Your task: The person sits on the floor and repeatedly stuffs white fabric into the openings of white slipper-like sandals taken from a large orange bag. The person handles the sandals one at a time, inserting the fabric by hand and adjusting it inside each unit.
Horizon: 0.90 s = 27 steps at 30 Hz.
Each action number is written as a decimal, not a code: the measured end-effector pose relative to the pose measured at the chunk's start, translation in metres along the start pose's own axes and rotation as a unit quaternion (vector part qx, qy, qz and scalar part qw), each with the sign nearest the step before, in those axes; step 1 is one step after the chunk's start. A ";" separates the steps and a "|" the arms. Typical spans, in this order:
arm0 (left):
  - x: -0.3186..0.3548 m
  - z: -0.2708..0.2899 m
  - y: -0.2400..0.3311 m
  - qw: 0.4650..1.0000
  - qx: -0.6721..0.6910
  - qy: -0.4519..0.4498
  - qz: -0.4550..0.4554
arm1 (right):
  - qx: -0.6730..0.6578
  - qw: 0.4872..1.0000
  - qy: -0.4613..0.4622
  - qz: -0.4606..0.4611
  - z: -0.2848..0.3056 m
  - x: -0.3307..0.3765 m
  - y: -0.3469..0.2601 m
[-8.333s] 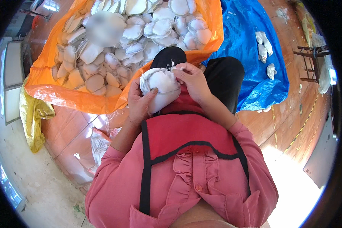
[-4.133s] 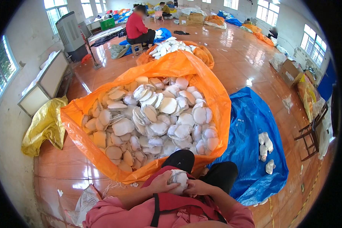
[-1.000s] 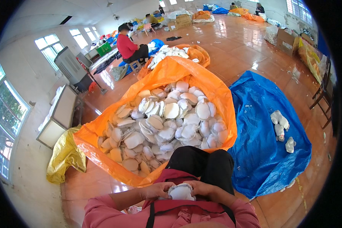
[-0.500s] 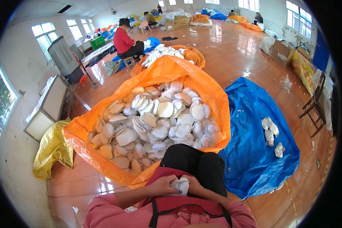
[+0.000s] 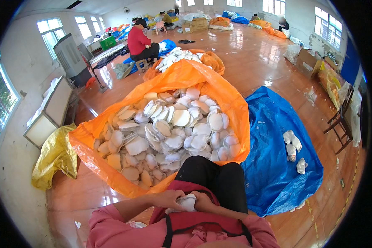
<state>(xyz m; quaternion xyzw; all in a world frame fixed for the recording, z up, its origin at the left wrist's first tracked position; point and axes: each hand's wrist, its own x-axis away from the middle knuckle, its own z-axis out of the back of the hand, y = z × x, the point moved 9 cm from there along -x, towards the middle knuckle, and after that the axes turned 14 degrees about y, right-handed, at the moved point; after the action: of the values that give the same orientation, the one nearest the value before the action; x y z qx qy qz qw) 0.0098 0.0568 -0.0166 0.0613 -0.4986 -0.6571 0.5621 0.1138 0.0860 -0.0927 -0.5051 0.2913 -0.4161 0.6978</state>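
Observation:
Low over my lap, my left hand and my right hand face each other, both closed on one small white padded fabric piece. My fingers cover its edges, so its full shape is hidden. Just beyond my knees, a large orange sack lies spread wide. Heaped inside it are flat, rounded white pads, many in loose stacks. To the right, a blue plastic sheet carries several small white bundled pieces.
A yellow sack lies at the left beside a white-panelled stand. A wooden chair stands at the right. Farther off, a person in red sits on a stool by another white heap. Cardboard boxes line the right wall.
My hands, still gripping the white fabric piece, have shifted slightly left, and the piece is turned differently between them. The view has tilted a little.

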 end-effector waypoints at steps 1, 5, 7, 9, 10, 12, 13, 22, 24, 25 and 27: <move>0.002 0.003 -0.007 1.000 0.014 0.000 -0.012 | 0.008 1.000 0.002 0.005 -0.003 -0.002 -0.003; 0.015 0.004 -0.023 0.995 0.069 0.050 0.047 | 0.013 0.999 -0.029 -0.008 -0.022 -0.005 -0.004; 0.012 0.000 -0.022 0.996 -0.002 0.091 -0.024 | 0.006 0.998 -0.055 0.005 -0.028 -0.004 -0.002; 0.016 -0.005 -0.017 0.989 -0.046 0.129 -0.056 | 0.016 0.998 -0.062 0.005 -0.030 -0.003 -0.006; 0.019 -0.009 -0.015 0.986 -0.056 0.145 -0.052 | 0.021 0.998 -0.065 0.006 -0.030 -0.003 -0.008; 0.023 -0.009 -0.015 0.981 -0.075 0.170 -0.045 | -0.010 0.995 -0.103 -0.007 -0.035 -0.004 -0.006; 0.024 -0.011 -0.018 0.980 -0.080 0.178 -0.042 | -0.026 0.992 -0.121 -0.014 -0.036 -0.005 -0.004; 0.026 -0.017 -0.048 0.972 0.070 0.219 -0.041 | -0.085 0.932 -0.350 0.039 -0.027 0.001 -0.023; 0.022 -0.014 -0.046 0.973 0.090 0.212 -0.030 | -0.101 0.933 -0.344 0.029 -0.024 -0.002 -0.025; 0.022 -0.012 -0.044 0.975 0.077 0.207 -0.026 | -0.103 0.930 -0.351 0.011 -0.022 -0.003 -0.024; 0.024 -0.011 -0.044 0.978 0.055 0.201 -0.023 | -0.094 0.933 -0.347 0.004 -0.025 -0.005 -0.026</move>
<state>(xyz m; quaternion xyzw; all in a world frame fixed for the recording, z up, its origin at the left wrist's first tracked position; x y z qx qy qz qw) -0.0216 0.0252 -0.0421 0.2345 -0.4095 -0.6157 0.6310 0.0838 0.0750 -0.0761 -0.6804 0.0709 -0.1825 0.7062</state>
